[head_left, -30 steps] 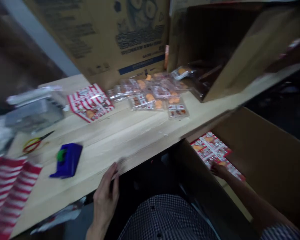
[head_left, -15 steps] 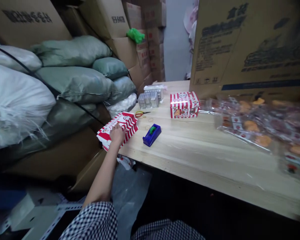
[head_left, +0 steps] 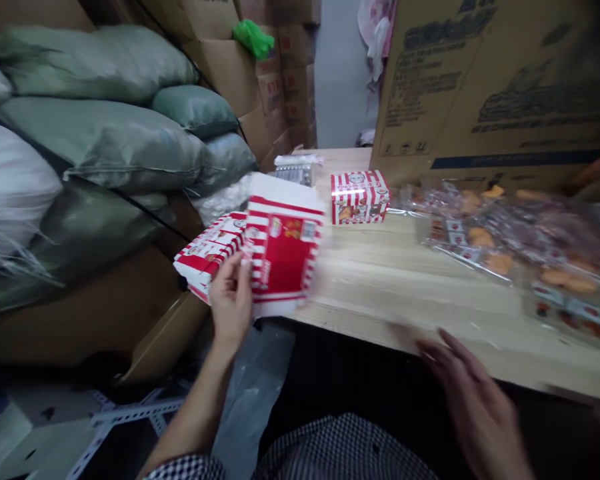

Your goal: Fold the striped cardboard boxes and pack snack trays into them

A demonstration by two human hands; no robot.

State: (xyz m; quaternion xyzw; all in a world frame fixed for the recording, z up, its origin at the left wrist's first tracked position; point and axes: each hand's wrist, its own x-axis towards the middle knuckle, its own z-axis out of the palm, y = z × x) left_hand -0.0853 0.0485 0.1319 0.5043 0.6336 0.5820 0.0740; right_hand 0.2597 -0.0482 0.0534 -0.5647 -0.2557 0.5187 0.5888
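My left hand [head_left: 231, 297] pinches the left edge of a flat, folded cardboard box [head_left: 286, 257] with red and white stripes and a red printed panel. The flat box is raised over the table's near edge and hides part of the tabletop. Just behind my left hand lies a pile of similar striped flat boxes [head_left: 207, 257]. My right hand [head_left: 473, 393], smeared by motion, is at the table's front edge with fingers stretched out and nothing in it. An assembled striped box [head_left: 360, 197] stands farther back on the table.
Clear plastic packs with orange pieces [head_left: 485, 240] cover the right of the wooden table [head_left: 375, 280]. A large carton [head_left: 480, 87] stands behind them. Clear plastic packaging [head_left: 295, 170] sits at the back. Stuffed sacks [head_left: 120, 140] are piled on the left.
My left hand has lifted a flat box off the pile and brought it rightward. My right hand has come into view. The blue tape dispenser and scissors are now hidden.
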